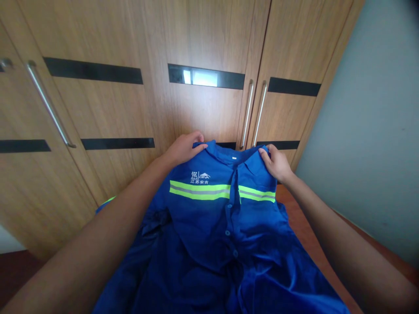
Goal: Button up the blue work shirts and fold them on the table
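A blue work shirt (203, 226) hangs stretched between my hands, its front facing me. Yellow-green reflective bands cross its chest, a white printed logo sits above the left-hand band, and buttons run down the middle. My left hand (187, 148) pinches the shoulder beside the collar, thumb on the front of the cloth. At the opposite shoulder, my right hand (275, 162) grips the fabric the same way. The collar stands between the two hands with a small white label inside. Lower down, the cloth falls in folds and runs out of view.
A wooden wardrobe (108, 104) with dark inset strips stands close in front. Metal bar handles (248, 114) stick out from its doors, another long handle (50, 104) at the left. A pale wall (366, 144) rises on the right, above a reddish-brown floor (303, 218).
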A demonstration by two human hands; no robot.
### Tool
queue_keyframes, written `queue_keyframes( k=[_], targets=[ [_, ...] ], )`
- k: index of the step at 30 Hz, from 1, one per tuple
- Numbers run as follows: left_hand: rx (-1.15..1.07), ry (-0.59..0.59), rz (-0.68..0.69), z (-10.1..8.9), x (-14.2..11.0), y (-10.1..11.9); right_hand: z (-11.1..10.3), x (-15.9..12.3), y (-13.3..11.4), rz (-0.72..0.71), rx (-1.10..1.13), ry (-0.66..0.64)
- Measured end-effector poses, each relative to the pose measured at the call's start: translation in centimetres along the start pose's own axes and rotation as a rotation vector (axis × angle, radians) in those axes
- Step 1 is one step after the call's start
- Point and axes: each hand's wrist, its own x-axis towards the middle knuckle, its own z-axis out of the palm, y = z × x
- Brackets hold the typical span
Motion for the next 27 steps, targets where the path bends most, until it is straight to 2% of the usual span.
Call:
queue_keyframes(
  k=[2, 3, 6, 8, 10, 12, 14, 17, 20, 22, 25, 27],
  targets=[
    [-0.075, -0.117, -0.039, -1.2, -0.1, 0.0, -0.5, 0.0, -0.4, 0.002, 0.122, -0.037],
    [-0.131, -0.203, -0.082, -1.8, -0.3, -0.1, -0.9, 0.0, -0.6, 0.012, 0.228, -0.098],
    [-0.326, -0.508, -0.267, -3.7, -1.5, -0.6, -2.6, -0.3, -0.9, 0.045, 0.606, -0.442],
    [-0.440, -0.691, -0.383, -4.8, -2.6, -0.9, -3.8, -0.6, -0.6, 0.046, 0.755, -0.677],
    [-0.519, -0.813, -0.457, -5.8, -3.8, -1.2, -4.6, -0.7, -0.1, 0.036, 0.751, -0.802],
    [-0.539, -0.849, -0.474, -6.3, -4.8, -1.5, -4.9, -0.6, 0.4, 0.011, 0.620, -0.800],
    [-0.491, -0.796, -0.443, -6.4, -5.5, -1.9, -4.8, -0.3, 0.8, -0.044, 0.381, -0.706],
    [-0.342, -0.621, -0.374, -6.3, -6.1, -2.4, -4.8, 0.1, 0.8, -0.152, -0.011, -0.483],
    [-0.185, -0.439, -0.297, -6.8, -6.4, -2.5, -5.4, 0.2, 0.4, -0.135, -0.218, -0.273],
    [-0.078, -0.315, -0.264, -7.6, -6.5, -2.0, -6.1, 0.1, 0.1, -0.089, -0.157, -0.208],
    [0.083, -0.147, -0.257, -9.6, -6.4, -0.8, -7.1, 0.1, 0.0, -0.060, 0.218, -0.239],
    [0.162, -0.085, -0.249, -11.2, -6.2, 0.1, -7.7, 0.3, 0.1, -0.052, 0.374, -0.244]
  ],
)
